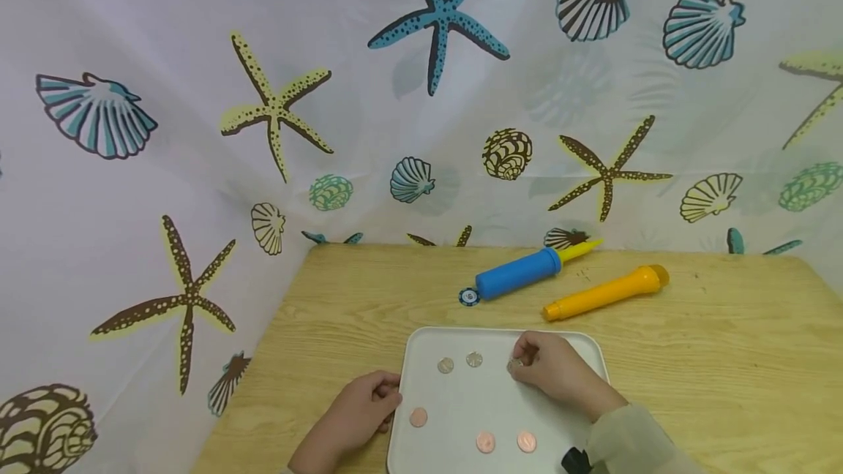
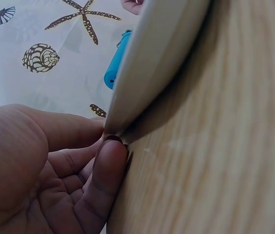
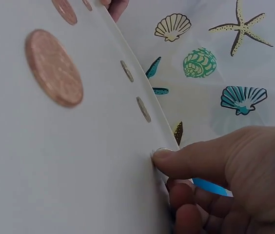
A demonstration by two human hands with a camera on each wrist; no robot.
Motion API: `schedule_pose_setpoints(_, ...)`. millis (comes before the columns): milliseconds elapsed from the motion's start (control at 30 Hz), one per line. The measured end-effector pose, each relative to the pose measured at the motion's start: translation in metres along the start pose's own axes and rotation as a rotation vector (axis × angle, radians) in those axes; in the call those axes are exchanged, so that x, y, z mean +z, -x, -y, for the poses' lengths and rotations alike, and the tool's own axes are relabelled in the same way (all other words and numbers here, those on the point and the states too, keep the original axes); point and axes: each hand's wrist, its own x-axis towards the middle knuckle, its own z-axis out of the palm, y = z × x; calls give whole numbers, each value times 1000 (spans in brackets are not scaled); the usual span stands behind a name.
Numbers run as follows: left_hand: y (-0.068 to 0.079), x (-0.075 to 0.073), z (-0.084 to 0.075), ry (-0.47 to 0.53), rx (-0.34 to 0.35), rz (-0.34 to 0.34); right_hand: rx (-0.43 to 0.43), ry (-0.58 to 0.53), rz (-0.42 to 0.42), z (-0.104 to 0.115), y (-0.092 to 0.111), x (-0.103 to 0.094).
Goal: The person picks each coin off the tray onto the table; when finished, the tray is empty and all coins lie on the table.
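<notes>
In the head view a white tray lies on the wooden table. My right hand pinches a silver coin at the tray's far right part; the fingers partly hide it. Two more silver coins lie flat to its left. Nearer the front are a copper coin by the left rim, a second copper coin and a third copper coin. My left hand holds the tray's left edge, finger and thumb meeting at the rim in the left wrist view.
Behind the tray lie a blue pump with a yellow nozzle, an orange microphone-shaped toy and a dark blue poker chip. A white cloth printed with shells and starfish hangs behind and at the left of the table.
</notes>
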Motion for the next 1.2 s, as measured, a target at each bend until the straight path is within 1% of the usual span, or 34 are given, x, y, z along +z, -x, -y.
schedule_pose_setpoints(100,0,0,0,7,10,2,-6,-23,6,-2,1,-2)
schedule_pose_setpoints(200,0,0,-1,5,6,0,22,-73,11,-4,1,-5)
schedule_pose_setpoints(333,1,0,-4,-14,-7,-10,69,-186,17,-7,2,-10)
schedule_pose_setpoints(467,2,0,-7,-23,-3,-9,68,-302,33,-11,4,-17)
schedule_pose_setpoints(567,3,0,-8,-19,5,-1,67,-363,49,-14,6,-23)
schedule_pose_setpoints(667,4,1,-8,-12,8,1,87,-382,48,-16,9,-30)
schedule_pose_setpoints(833,6,3,-8,-15,-9,-5,118,-420,37,-20,16,-42)
schedule_pose_setpoints(967,8,3,-9,-14,-12,1,110,-476,34,-27,24,-56)
schedule_pose_setpoints(1200,3,2,-4,-32,-11,2,60,-512,41,-45,33,-81)
